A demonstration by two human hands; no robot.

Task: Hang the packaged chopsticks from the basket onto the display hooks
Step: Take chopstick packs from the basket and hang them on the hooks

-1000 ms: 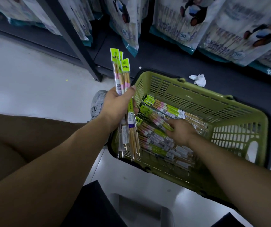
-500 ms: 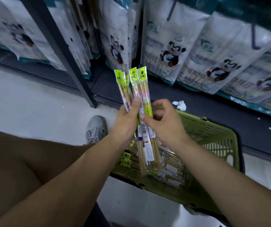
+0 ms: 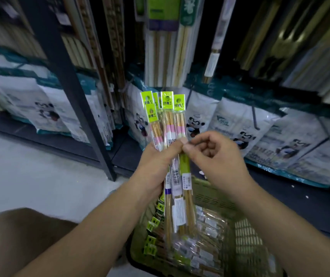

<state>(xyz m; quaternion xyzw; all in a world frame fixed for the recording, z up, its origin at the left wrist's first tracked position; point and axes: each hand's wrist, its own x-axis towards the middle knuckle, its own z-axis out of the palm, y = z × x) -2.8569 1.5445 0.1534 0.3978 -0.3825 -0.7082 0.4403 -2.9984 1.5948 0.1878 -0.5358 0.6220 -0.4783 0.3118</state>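
Backdrop: shop shelving rose behind the basket (image 3: pixel 216 196), with a dark post (image 3: pixel 66 76) up and to its left and pale floor (image 3: pixel 30 176) on its left side.
Basket: green plastic with slotted walls, low in the view, between the two forearms.
Loose packs (image 3: pixel 200 246): more packaged chopsticks lay in a heap inside the basket, their green tags along its left wall.
Chopstick packs (image 3: pixel 168 120): a fanned bundle stood upright above the basket, lime-green tags on top and lower ends hanging over its left half.
Left hand (image 3: pixel 156 164): above the basket's left rim, fingers wrapped round the middle of the bundle, thumb pressed across its front.
Right hand (image 3: pixel 216 156): above the basket's far rim, fingers curled, thumb and forefinger pinching the rightmost pack just beside the left thumb.
Panda bags (image 3: pixel 240 132): white bags leaned in a row on the low shelf behind the basket.
Hanging packs (image 3: pixel 164 47): long chopstick packets hung higher up, behind the bundle's tags; blurred.
Trouser leg (image 3: pixel 20 226): brown, far left of the basket.
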